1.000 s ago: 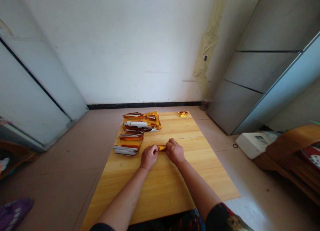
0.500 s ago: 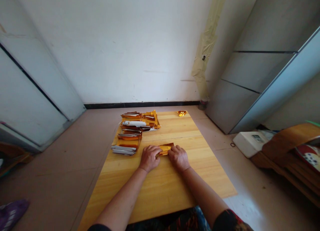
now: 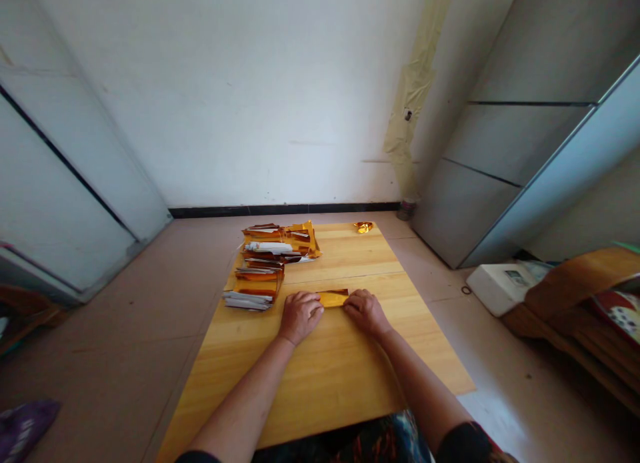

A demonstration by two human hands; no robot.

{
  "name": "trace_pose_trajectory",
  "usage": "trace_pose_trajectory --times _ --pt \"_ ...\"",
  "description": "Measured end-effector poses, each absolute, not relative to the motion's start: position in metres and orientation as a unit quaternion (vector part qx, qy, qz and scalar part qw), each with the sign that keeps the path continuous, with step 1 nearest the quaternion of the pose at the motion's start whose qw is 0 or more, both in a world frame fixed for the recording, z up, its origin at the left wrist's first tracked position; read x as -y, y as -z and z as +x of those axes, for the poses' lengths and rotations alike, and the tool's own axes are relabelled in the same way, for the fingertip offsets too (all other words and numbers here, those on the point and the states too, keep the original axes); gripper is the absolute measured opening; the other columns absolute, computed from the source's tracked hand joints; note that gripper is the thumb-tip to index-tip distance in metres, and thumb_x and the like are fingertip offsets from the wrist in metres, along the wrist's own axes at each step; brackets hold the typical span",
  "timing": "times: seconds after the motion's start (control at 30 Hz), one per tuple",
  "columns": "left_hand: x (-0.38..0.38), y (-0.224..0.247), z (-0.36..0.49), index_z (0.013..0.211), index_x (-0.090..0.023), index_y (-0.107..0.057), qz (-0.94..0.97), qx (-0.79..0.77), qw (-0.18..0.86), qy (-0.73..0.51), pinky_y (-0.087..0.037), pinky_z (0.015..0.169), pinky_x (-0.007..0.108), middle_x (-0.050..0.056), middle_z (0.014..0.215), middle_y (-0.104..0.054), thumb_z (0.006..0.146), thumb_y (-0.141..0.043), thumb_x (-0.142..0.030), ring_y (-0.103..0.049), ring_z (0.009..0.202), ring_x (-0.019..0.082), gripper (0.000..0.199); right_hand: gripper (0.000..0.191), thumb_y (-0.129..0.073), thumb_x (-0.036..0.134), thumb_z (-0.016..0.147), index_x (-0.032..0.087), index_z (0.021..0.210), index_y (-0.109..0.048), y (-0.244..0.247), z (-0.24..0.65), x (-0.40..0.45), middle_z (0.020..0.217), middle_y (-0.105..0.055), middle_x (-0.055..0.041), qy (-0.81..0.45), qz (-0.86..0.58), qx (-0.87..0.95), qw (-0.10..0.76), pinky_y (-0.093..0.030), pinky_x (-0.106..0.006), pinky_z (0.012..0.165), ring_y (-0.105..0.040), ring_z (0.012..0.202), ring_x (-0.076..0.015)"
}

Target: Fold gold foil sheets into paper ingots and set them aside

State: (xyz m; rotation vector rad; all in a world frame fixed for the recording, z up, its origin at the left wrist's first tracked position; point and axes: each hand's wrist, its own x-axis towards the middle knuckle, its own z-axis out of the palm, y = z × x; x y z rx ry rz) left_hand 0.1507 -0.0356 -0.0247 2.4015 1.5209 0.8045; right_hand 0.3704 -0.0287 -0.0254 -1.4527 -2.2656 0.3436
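Your left hand (image 3: 300,317) and right hand (image 3: 367,312) pin the gold foil strip (image 3: 333,299) near the surface's (image 3: 320,383) middle, fingers (image 3: 311,304) flat on its ends, apparently keeping it smooth. The foil stack (image 3: 263,266) sits clear, toward the far left corner.

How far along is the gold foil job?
Looks done: one small crumpled-looking gold foil piece at the far end of the wooden table. In hand: a gold foil strip held flat between the left hand and right hand. Left: a stack of gold-and-white foil sheets, count unclear.
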Motion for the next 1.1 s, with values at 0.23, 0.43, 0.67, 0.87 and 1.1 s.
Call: trace_pose_trajectory --times 0.23,0.43,0.67,0.87,1.1 --pt "0.034 0.020 0.154 0.079 -0.023 -0.066 0.793 -0.535 0.107 -0.271 -0.035 0.085 0.035 0.002 0.100 -0.069 0.085 -0.050 -0.024 -0.056 0.098 0.017 0.017 0.023 -0.050 0.029 0.089 0.019 0.077 -0.067 0.021 0.368 0.021 0.078 -0.061 -0.0025 -0.104 -0.576 0.791 0.177 -0.037 -0.021 0.073 -0.054 0.079 -0.0130" --pt "0.029 0.025 0.155 0.086 -0.023 -0.065 0.793 -0.545 0.101 -0.254 -0.034 0.083 0.033 0.002 0.102 -0.067 0.086 -0.049 -0.024 -0.054 0.099 0.017 0.016 0.027 -0.048 0.030 0.090 0.019 0.072 -0.066 0.020 0.357 0.024 0.077 -0.061 -0.0042 -0.057 -0.640 0.746 0.176 -0.036 -0.021 0.069 -0.055 0.078 -0.0139" --pt "0.026 0.027 0.156 0.082 -0.023 -0.064 0.797 -0.545 0.081 -0.247 -0.035 0.079 0.032 0.002 0.099 -0.066 0.085 -0.050 -0.024 -0.053 0.095 0.018 0.014 0.023 -0.050 0.030 0.087 0.020 0.077 -0.068 0.019 0.349 0.030 0.081 -0.063 -0.0048 -0.075 -0.688 0.695 0.196 -0.036 -0.022 0.068 -0.057 0.079 -0.0145" --pt "0.025 0.028 0.161 0.079 -0.021 -0.063 0.788 -0.566 0.070 -0.233 -0.035 0.076 0.033 0.003 0.095 -0.064 0.082 -0.055 -0.025 -0.052 0.093 0.019 0.009 0.020 -0.050 0.027 0.086 0.019 0.075 -0.064 0.017 0.344 0.035 0.088 -0.061 -0.0061 -0.032 -0.714 0.682 0.155 -0.033 -0.025 0.067 -0.054 0.085 -0.0168" --pt "0.026 0.029 0.161 0.080 -0.021 -0.062 0.790 -0.564 0.066 -0.230 -0.035 0.077 0.033 0.004 0.096 -0.062 0.081 -0.056 -0.024 -0.051 0.094 0.020 0.007 0.017 -0.049 0.029 0.088 0.020 0.079 -0.060 0.021 0.351 0.040 0.093 -0.062 -0.0038 -0.029 -0.669 0.717 0.194 -0.030 -0.027 0.075 -0.051 0.089 -0.0163"
